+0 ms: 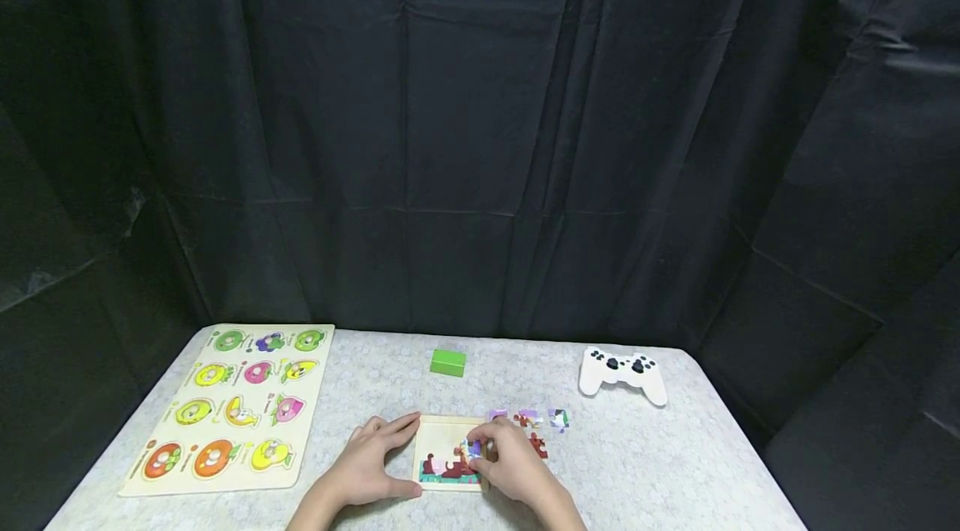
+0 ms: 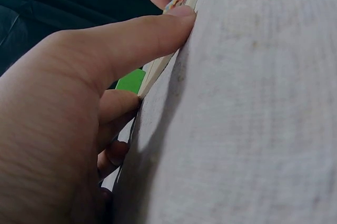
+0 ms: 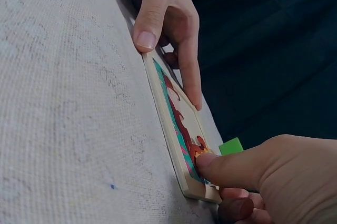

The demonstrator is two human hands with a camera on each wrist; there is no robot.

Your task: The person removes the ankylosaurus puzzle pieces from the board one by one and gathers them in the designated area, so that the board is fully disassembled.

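A shallow wooden puzzle tray [image 1: 452,488] lies at the table's front, its lower part filled with brown, teal and orange pieces. My left hand [image 1: 367,464] rests at the tray's left side, thumb at the near corner and index finger at the far corner, both fairly straight. Over the tray's right part, my right hand [image 1: 517,464] pinches a purple-blue puzzle piece [image 1: 474,448] between thumb and index finger, low against the other pieces. In the right wrist view, the right thumb covers part of the picture. Loose pieces [image 1: 558,419] lie right of the tray's far corner.
A fruit puzzle board [image 1: 225,406] lies on the left of the table. A green block [image 1: 447,363] sits behind the tray, and a white game controller [image 1: 622,374] lies at the back right. Black cloth [image 1: 465,139] hangs behind the table.
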